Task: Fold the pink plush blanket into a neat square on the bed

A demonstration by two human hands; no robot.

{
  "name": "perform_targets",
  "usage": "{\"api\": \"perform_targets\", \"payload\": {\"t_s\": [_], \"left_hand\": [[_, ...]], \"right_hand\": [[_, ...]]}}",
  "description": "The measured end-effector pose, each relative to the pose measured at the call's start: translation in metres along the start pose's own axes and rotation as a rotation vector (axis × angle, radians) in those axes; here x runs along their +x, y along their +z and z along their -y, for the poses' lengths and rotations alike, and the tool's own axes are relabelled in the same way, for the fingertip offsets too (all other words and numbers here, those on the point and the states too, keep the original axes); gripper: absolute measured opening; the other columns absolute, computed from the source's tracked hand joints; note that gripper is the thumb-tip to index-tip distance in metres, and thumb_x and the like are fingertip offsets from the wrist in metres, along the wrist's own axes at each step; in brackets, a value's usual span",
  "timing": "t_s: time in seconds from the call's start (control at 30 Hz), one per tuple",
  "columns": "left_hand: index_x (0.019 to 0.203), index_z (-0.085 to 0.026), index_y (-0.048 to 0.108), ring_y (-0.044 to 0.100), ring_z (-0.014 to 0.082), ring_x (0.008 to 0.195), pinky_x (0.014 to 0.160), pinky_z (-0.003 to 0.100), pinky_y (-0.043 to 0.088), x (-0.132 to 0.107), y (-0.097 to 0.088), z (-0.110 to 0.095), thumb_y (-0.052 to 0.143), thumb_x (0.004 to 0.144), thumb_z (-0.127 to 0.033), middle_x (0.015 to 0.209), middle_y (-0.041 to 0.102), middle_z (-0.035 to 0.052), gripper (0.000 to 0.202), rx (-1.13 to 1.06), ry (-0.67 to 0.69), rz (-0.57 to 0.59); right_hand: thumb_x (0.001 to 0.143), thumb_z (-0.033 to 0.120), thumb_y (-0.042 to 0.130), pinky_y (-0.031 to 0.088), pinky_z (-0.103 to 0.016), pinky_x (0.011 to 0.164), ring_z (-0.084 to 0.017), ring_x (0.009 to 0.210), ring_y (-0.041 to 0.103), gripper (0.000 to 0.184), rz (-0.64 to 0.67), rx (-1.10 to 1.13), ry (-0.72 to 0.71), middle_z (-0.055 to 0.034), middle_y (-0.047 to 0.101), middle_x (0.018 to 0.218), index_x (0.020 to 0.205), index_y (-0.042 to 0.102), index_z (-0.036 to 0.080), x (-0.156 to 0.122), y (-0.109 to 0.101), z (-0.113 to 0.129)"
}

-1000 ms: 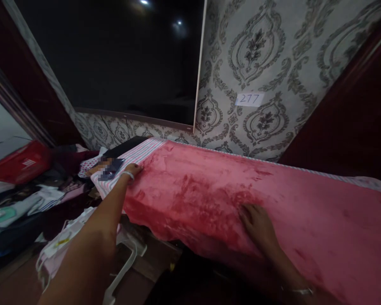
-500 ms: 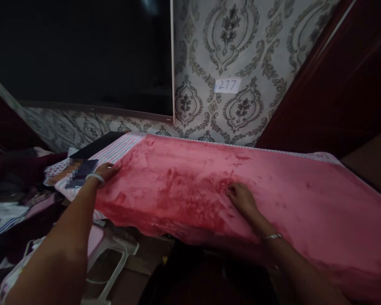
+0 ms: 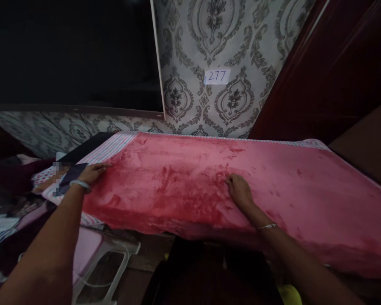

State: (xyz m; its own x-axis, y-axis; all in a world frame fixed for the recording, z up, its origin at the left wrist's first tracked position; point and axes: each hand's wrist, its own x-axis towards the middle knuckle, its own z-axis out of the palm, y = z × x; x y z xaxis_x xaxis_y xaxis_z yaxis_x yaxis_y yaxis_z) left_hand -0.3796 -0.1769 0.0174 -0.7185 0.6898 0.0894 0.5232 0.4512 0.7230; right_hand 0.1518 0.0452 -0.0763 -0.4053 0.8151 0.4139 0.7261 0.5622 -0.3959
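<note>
A wide red-pink plush cloth (image 3: 184, 169) lies over a striped sheet (image 3: 114, 146) on a low table-like surface, with darker brushed patches in its pile. My left hand (image 3: 94, 173) rests at the cloth's left edge, its fingers stretched out over the border and a pale band on the wrist. On the middle of the cloth, my right hand (image 3: 240, 190) has its fingers curled and pressed together against the pile. Whatever they may pinch is hidden. A thin bracelet circles that wrist.
A large dark screen (image 3: 73, 55) hangs on the patterned wall, beside a paper label reading 277 (image 3: 217, 76). A dark red panel (image 3: 330, 80) slants at the right. Beside my left hand lies a dark flat item (image 3: 70, 178). A white-framed stool (image 3: 120, 267) stands below.
The view has shifted, so the wall and cloth sit farther left and slightly higher. My left fingers look more stretched out. My right hand stays curled on the middle of the cloth.
</note>
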Motion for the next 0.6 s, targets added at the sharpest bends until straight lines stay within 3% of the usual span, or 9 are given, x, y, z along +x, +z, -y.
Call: {"api": "perform_targets", "payload": {"t_s": [0.17,0.27,0.4,0.5,0.6], "left_hand": [[0.086,-0.016,0.077,0.065,0.0218,0.089,0.083,0.030,0.056,-0.003,-0.015,-0.016,0.078,0.047,-0.041,0.092,0.076,0.0071,0.046,-0.388,-0.067,-0.058],[0.093,-0.014,0.078,0.061,0.0162,0.076,0.072,0.024,0.055,-0.007,-0.026,-0.032,0.080,0.048,-0.038,0.087,0.075,0.0042,0.051,-0.402,-0.056,-0.053],[0.110,-0.014,0.075,0.064,0.0176,0.088,0.086,0.027,0.055,-0.005,-0.035,-0.051,0.071,0.064,-0.039,0.098,0.075,0.0044,0.053,-0.144,0.028,-0.024],[0.125,-0.009,0.068,0.065,0.0233,0.108,0.102,0.033,0.050,0.001,-0.033,-0.065,0.061,0.072,-0.031,0.115,0.071,0.0107,0.057,0.276,0.117,0.013],[0.117,-0.004,0.070,0.064,0.0295,0.111,0.106,0.039,0.047,0.006,-0.028,-0.078,0.056,0.070,-0.021,0.106,0.070,0.0151,0.052,0.561,0.134,0.024]], "right_hand": [[0.087,0.024,0.049,0.038,-0.034,0.069,-0.024,0.075,0.054,0.014,-0.023,0.116,0.018,-0.0080,0.061,0.075,0.073,0.045,0.025,0.006,-0.010,0.000],[0.085,0.028,0.047,0.039,-0.033,0.068,-0.023,0.072,0.053,0.013,-0.052,0.208,0.031,-0.0063,0.059,0.073,0.073,0.044,0.025,0.010,-0.015,0.000],[0.084,0.034,0.046,0.040,-0.032,0.066,-0.021,0.068,0.053,0.013,-0.064,0.315,0.011,-0.0046,0.059,0.070,0.074,0.047,0.025,0.014,-0.024,-0.003],[0.083,0.036,0.047,0.041,-0.032,0.065,-0.021,0.066,0.053,0.013,-0.062,0.342,0.006,-0.0041,0.060,0.070,0.075,0.048,0.025,0.017,-0.031,-0.005],[0.082,0.035,0.048,0.040,-0.031,0.065,-0.020,0.066,0.053,0.013,-0.045,0.333,-0.001,-0.0040,0.061,0.070,0.074,0.048,0.025,0.019,-0.037,-0.004]]}}
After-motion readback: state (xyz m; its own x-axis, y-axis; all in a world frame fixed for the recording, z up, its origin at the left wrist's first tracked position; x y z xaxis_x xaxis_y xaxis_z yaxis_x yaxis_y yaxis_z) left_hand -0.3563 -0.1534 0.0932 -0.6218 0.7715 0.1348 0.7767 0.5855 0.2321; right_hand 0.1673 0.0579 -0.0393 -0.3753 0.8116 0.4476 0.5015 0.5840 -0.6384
